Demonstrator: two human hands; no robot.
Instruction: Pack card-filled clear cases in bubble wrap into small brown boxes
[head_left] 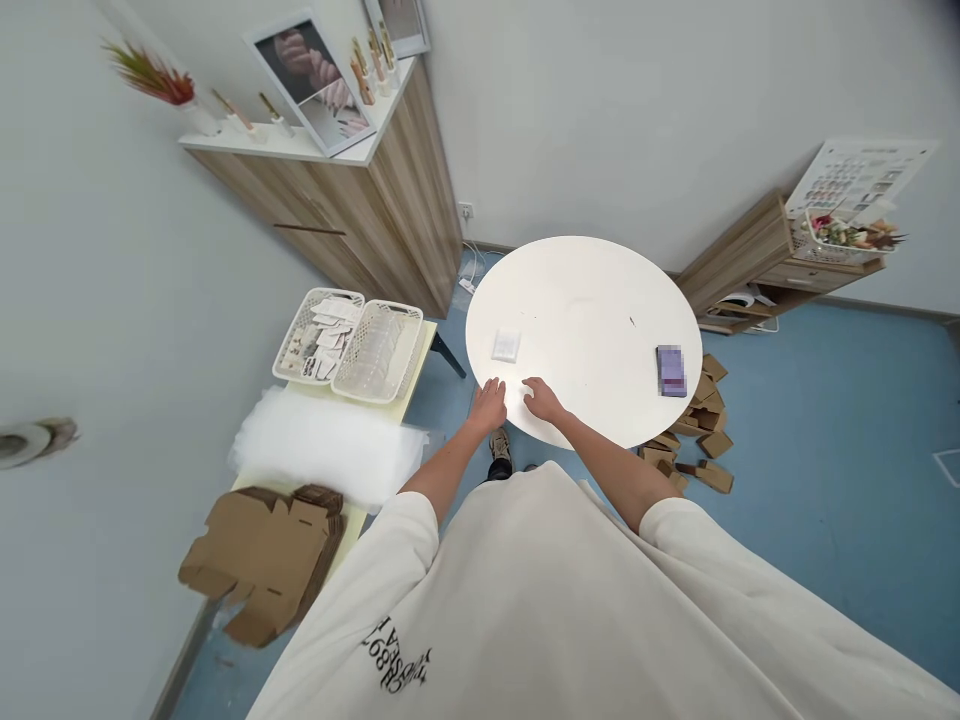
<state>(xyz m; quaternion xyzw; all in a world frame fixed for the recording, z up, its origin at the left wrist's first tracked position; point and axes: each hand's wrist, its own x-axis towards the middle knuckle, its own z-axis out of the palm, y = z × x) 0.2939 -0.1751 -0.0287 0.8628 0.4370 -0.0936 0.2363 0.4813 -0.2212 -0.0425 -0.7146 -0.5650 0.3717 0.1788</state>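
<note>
On the table (592,330), a whitish packet (506,346) lies just beyond the unclenched left hand (490,402); whether the curled right hand (542,400) grips anything, I cannot tell. The step seems a reach, next needing a light pinch.

The room is lit brightly and diffusely. The round white table (585,390) is almost washed out, and detail in the translucent packet (506,345) is nearly lost against it. The wood-grain cabinet (409,190) is tilted by wide-angle distortion; the purple package (672,371) is pixelated.
</note>
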